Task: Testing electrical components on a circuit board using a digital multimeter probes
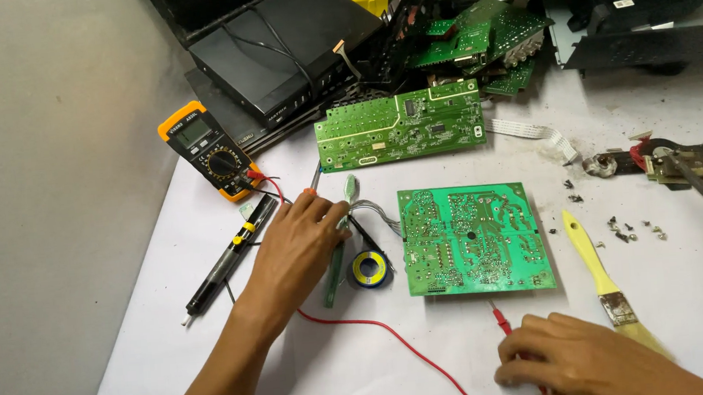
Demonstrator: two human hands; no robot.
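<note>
Left hand (297, 249) fingers curled on a black probe at nine o'clock of the solder-side-up green circuit board (472, 238); right hand (581, 355) fingers pinch the red probe (502, 320) at six for testing.

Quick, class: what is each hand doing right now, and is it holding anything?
Left hand: fingers curled down onto thin tools beside the blue solder reel; whether it grips them cannot be told.
Right hand: closed on the red multimeter probe.

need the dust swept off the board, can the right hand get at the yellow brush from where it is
Probably yes. The right hand lies just left of the yellow brush, with bare white table between them. But its fingers hold a red probe, so they are not free.
</note>
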